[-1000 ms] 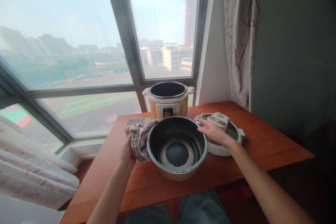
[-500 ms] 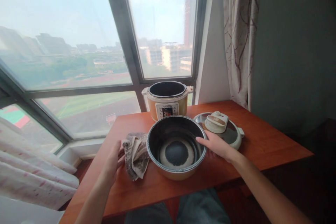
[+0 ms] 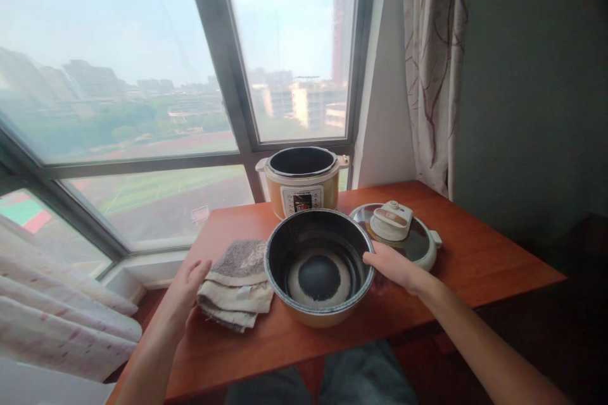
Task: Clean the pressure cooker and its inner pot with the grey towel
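Note:
A dark-lined inner pot (image 3: 319, 315) stands on the table, its black inside marked with a pale ring. My right hand (image 3: 390, 266) grips its right rim, with the thumb over the edge and the other fingers mostly hidden outside the wall. Just left of the pot lies a folded grey and cream towel (image 3: 240, 288). My left hand (image 3: 183, 291) is open beside the towel's left edge; whether a fingertip touches the cloth I cannot tell. Behind the pot is a pressure cooker body (image 3: 280, 193), white and gold, with its top uncovered.
A round cooker lid (image 3: 420, 243) with a white handle lies right of the pot, close to my right hand. The reddish wooden table (image 3: 498, 253) has its near edge above my knees. A window (image 3: 294, 44) rises behind it, with curtains (image 3: 57, 323) at the left.
My left hand has let go of the towel and moved left. The crumpled towel now lies flatter and wider. My right hand stays at the pot's rim, its thumb shifted slightly outward.

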Motion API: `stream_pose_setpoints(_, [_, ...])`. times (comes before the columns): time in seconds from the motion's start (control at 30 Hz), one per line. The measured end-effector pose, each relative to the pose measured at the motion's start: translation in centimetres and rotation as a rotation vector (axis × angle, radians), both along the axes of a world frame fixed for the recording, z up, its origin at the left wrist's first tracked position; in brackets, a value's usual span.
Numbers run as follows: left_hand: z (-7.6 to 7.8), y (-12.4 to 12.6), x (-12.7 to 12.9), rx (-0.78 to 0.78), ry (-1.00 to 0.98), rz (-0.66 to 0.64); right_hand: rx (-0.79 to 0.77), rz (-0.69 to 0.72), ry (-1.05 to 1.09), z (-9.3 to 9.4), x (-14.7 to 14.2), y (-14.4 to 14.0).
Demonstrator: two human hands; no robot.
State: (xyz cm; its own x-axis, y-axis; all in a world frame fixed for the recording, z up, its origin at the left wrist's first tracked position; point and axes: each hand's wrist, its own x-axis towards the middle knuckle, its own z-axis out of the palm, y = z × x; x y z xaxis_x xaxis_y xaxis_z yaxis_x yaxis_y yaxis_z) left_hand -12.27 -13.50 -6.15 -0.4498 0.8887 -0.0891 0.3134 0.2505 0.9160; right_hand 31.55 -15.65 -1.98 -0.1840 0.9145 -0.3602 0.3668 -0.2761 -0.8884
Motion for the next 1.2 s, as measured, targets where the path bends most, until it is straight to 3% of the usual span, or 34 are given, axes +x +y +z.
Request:
stream_pose_setpoints(0.13, [0.6, -0.5, 0.5, 0.033, 0.189, -0.151, -0.001, 0.007, 0.004, -0.1, 0.2, -0.2])
stream_pose_setpoints(0.27, [0.6, -1.4, 2.7, 0.039, 0.191, -0.277, 0.012, -0.010, -0.006, 0.4, 0.6, -0.6])
stream_pose_setpoints(0.5, [-1.3, -2.5, 8.1, 0.066, 0.235, -0.428, -0.003, -0.083, -0.008, 3.2, 3.7, -1.8])
stream_pose_setpoints(0.63, [-0.3, -3.1, 10.8, 0.067, 0.354, -0.442, 0.051, -0.118, 0.059, 5.4, 5.7, -1.7])
stream_pose_setpoints(0.7, [1.8, -2.8, 11.3, 0.077, 0.463, -0.387, 0.096, -0.144, 0.092, 6.8, 6.3, -1.3])
stream_pose_setpoints(0.77, [4.9, -2.1, 11.5, 0.190, 0.445, -0.338, 0.151, -0.166, 0.101, 8.6, 6.4, -0.6])
stream_pose_setpoints(0.9, [12.7, -0.7, 12.7, 0.478, -0.118, -0.388, 0.277, -0.198, 0.069, 12.4, 5.5, 1.7])
stream_pose_setpoints(1.0, [17.7, -0.4, 14.8, 0.641, -0.231, -0.509, 0.340, -0.180, 0.072, 15.2, 4.0, 3.9])
stream_pose_setpoints(1.1, [21.1, 0.3, 16.6, 0.741, -0.154, -0.495, 0.364, -0.187, 0.090, 17.7, 2.7, 6.1])
stream_pose_setpoints(1.2, [23.4, 2.8, 16.9, 0.770, -0.079, -0.443, 0.428, -0.198, 0.063, 19.7, 1.6, 8.6])
